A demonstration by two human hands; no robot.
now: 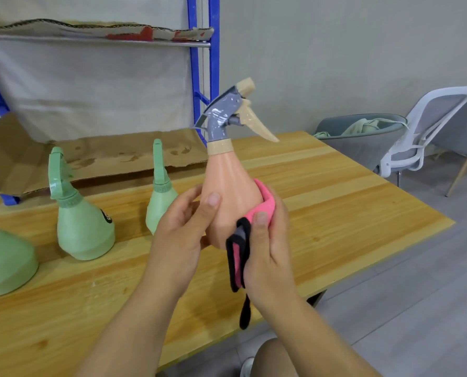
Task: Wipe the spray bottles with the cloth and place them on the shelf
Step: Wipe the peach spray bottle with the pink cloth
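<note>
Currently gripping peach spray bottle (231, 191) w/ L hand (182, 235) above table (335, 202); clutching pink cloth (266, 205) against its side w/ R hand (267, 254).

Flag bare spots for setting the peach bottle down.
Bare: table right of the hands to its right edge; near strip in front of the green bottles; cardboard-lined lower shelf behind them. Crowded: left side, three green bottles.

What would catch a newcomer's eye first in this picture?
The peach spray bottle is held up at centre, the left hand gripping its body while the right hand presses a pink cloth against it. To its left, green spray bottles stand on the wooden table.
</note>
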